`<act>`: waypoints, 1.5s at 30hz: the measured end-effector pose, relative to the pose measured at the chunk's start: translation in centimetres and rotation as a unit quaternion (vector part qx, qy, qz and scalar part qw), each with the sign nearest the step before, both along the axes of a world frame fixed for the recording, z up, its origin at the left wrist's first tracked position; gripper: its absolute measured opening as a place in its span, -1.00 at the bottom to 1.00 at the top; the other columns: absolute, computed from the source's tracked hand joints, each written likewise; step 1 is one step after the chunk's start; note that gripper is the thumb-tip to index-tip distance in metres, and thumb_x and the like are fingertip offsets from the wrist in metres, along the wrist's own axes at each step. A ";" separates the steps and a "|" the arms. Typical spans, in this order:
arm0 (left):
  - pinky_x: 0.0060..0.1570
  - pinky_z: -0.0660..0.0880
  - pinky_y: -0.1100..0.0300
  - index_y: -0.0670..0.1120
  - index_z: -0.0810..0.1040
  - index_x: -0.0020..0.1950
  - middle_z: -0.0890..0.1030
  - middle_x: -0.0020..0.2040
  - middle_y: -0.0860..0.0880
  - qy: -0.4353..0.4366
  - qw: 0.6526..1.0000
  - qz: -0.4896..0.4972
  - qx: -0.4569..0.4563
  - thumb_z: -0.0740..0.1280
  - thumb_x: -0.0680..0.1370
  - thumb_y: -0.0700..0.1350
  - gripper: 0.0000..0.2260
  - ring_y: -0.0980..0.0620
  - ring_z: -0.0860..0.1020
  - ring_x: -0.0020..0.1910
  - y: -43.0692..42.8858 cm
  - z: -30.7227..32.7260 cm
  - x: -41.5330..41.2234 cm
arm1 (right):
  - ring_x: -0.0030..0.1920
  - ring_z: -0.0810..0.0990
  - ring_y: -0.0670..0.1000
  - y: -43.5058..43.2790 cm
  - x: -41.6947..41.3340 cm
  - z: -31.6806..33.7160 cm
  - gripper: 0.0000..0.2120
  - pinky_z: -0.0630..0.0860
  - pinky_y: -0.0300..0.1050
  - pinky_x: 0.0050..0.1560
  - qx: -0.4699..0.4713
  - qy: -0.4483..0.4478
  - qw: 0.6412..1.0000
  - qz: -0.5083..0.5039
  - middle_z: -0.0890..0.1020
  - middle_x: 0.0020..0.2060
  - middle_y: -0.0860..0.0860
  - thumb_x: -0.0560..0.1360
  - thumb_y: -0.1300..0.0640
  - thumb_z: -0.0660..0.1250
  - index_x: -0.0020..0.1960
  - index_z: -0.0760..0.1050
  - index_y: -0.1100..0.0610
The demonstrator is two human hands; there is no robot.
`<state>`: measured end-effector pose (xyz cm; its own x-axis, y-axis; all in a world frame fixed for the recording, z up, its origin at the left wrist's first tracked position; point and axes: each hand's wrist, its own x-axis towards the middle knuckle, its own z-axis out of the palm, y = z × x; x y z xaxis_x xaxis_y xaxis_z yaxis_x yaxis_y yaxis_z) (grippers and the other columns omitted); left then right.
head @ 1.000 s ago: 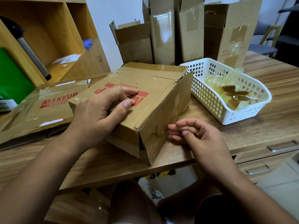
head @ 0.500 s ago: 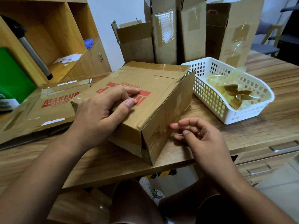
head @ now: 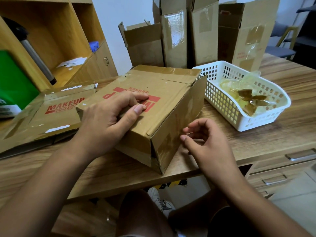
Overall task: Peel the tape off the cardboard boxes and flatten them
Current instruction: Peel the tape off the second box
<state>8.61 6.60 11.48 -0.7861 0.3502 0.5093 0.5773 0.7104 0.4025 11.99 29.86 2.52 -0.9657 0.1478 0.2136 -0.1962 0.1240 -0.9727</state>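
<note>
A brown cardboard box (head: pixel 171 93) with red print lies on the wooden table (head: pixel 277 135), one corner over the front edge. My left hand (head: pixel 109 120) rests on its top, fingers bent and thumb pressing the cardboard. Clear tape (head: pixel 168 142) covers the box's right side near the front corner. My right hand (head: pixel 208 142) hovers beside that taped side, fingers loosely curled, with its fingertips at the tape. I see nothing held in it.
A flattened "MAKEUP" box (head: pixel 56 113) lies at the left. A white basket (head: pixel 220 101) holding balled tape stands to the right. Several upright open boxes (head: pixel 174 38) line the back. A wooden shelf unit (head: pixel 51 40) stands at the left, drawers (head: pixel 282 170) at the lower right.
My right hand has shifted slightly up against the box's taped side and its fingers have spread a little. My left hand has stayed on the top.
</note>
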 end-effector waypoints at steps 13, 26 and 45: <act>0.03 0.56 -0.12 0.09 0.59 0.01 0.60 0.21 0.32 0.002 1.000 0.003 0.001 0.11 0.62 0.24 -0.66 0.21 0.56 0.20 0.0 -0.1 -0.1 | -0.28 0.52 -0.15 -0.6 -0.5 -0.3 -0.78 0.53 -0.16 -0.20 0.038 0.007 0.999 0.010 0.60 -0.22 -0.17 0.54 0.23 0.40 -0.02 0.45 -0.06; 0.03 0.56 -0.13 0.10 0.58 0.02 0.58 0.21 0.37 0.001 1.000 0.004 0.002 0.12 0.61 0.25 -0.67 0.23 0.55 0.21 0.1 -0.1 0.0 | -0.17 0.63 -0.08 -0.8 -0.9 -0.1 -0.74 0.63 0.05 -0.07 0.062 0.020 0.997 -0.036 0.64 -0.17 -0.06 0.53 0.22 0.42 -0.03 0.40 -0.09; 0.01 0.56 -0.13 0.14 0.57 0.03 0.58 0.19 0.36 0.010 1.000 0.003 0.003 0.10 0.62 0.23 -0.69 0.20 0.56 0.20 0.1 -0.1 0.0 | -0.24 0.52 -0.08 0.3 1.7 -0.4 -0.72 0.50 -0.08 -0.18 -0.006 0.005 0.998 0.066 0.59 -0.21 -0.07 0.54 0.29 0.39 0.08 0.47 -0.07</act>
<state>8.59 6.69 11.35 -0.7783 0.3421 0.5265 0.5804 0.7120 0.3952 13.70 30.14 2.15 -0.9746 0.0211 0.2228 -0.2203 0.0854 -0.9717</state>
